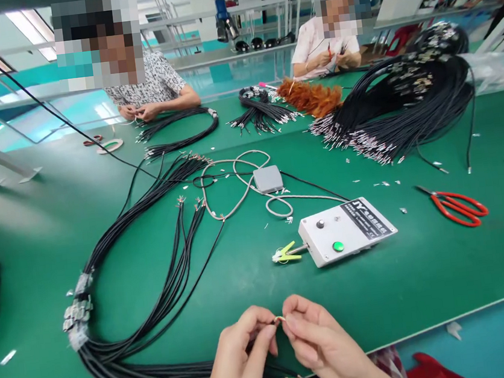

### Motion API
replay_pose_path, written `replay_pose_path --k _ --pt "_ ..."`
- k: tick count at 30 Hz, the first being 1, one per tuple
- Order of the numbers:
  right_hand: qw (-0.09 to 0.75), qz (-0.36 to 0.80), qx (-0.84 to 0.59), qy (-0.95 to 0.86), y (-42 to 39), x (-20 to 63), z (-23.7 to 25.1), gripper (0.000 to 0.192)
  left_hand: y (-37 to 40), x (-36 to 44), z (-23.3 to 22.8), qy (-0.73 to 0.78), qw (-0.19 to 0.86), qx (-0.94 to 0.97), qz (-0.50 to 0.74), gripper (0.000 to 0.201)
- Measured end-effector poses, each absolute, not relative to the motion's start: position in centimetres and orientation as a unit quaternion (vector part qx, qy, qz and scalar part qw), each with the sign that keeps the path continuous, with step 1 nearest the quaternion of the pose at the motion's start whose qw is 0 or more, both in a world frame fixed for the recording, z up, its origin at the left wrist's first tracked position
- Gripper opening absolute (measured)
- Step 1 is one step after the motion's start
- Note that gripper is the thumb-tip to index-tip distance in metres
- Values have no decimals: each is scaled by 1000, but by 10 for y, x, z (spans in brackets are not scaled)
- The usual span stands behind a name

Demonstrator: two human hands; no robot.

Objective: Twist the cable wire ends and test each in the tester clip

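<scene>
Green desk (426,278), busy with gear

A white tester box (345,230) lies near red scissors (461,207); a grey pedal (268,178) sits behind it; two people work cable bundles (397,105) across the desk.

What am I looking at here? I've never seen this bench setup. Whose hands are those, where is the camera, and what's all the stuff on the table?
The single picture comes from a camera on the worker's head, looking down at their own bare hands. The left hand and right hand pinch the stripped wire tip of one cable between their fingertips. On the green table lie a bundle of black cables, a white control box with a green button, a grey pedal switch and red scissors. Two other people sit across the table, handling cables of their own.
</scene>
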State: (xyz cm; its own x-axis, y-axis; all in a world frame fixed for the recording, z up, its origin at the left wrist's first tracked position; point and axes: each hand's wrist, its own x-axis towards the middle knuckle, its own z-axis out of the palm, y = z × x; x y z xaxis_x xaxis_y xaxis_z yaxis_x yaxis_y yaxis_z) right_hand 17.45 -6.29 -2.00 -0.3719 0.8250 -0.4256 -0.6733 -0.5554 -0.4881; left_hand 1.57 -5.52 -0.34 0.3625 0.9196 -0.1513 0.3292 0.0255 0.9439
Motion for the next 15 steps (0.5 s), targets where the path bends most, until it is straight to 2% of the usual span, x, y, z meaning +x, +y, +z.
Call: replay_pose_path --k 5,15 --pt "463 797 -369 -115 -66 176 -20 38 -56 18 -7 493 573 579 305 23" --pt "463 796 -368 -129 -57 172 -15 36 -56 18 -3 483 577 590 292 27"
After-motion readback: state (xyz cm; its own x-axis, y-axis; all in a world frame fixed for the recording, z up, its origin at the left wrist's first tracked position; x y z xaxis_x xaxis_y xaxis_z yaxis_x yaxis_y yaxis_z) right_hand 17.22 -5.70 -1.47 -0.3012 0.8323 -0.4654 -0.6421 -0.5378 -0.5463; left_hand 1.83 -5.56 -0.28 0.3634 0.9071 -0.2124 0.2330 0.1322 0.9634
